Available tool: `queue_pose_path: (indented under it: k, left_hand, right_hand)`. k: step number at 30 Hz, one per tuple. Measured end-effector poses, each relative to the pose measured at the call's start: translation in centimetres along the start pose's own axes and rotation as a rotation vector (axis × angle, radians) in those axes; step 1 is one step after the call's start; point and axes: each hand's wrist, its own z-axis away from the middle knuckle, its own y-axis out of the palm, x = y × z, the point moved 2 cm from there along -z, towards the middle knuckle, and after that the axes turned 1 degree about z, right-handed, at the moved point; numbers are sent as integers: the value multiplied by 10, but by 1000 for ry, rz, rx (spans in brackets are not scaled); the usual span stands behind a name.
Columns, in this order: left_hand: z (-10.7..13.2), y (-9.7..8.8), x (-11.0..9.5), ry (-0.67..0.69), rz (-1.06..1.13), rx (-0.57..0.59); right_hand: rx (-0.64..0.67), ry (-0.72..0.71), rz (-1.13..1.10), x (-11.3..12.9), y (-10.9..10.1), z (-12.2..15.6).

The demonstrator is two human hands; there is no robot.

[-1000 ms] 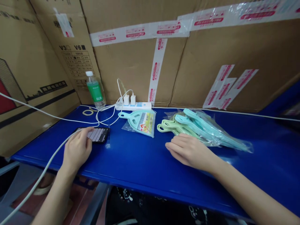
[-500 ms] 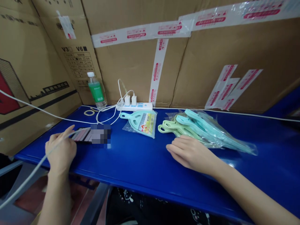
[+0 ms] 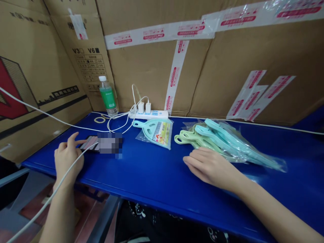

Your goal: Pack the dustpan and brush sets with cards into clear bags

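Note:
My left hand (image 3: 69,158) is at the left of the blue table, beside a phone (image 3: 88,144) lying flat. One finger reaches to the phone's left edge and another is raised, the fingers apart. Part of the phone's screen is blurred out. My right hand (image 3: 206,165) rests on the table with its fingers curled together and nothing visible in them. Just behind it lies a pile of bagged green dustpans (image 3: 202,139) and bagged light-blue dustpans (image 3: 225,136). One more bagged light-blue dustpan (image 3: 150,130), with a small brush and a printed card, lies between my hands.
A white power strip (image 3: 162,115) with two chargers lies along the cardboard wall (image 3: 152,67). To its left stands a green-labelled bottle (image 3: 108,98), near a beaded bracelet (image 3: 99,120). A white cable (image 3: 60,182) hangs across my left forearm to the phone.
My left hand's fingers have lifted and spread at the phone's edge. The view has shifted slightly, and my right hand keeps its place by the pile.

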Motion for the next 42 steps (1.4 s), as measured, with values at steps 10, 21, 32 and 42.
queue_pose_path:
  k: [10, 21, 32, 42]
  left_hand:
    - [0, 4, 3, 51, -48, 63]
    - [0, -2, -3, -23, -35, 34]
    - [31, 2, 0, -155, 356, 359]
    - [40, -3, -68, -20, 1070, 1014]
  right_hand:
    - [-22, -15, 7, 0, 2, 1]
    - [-13, -9, 1, 1, 1, 0]
    - [-5, -6, -21, 0, 1, -1]
    - [67, 0, -1, 2, 8, 1]
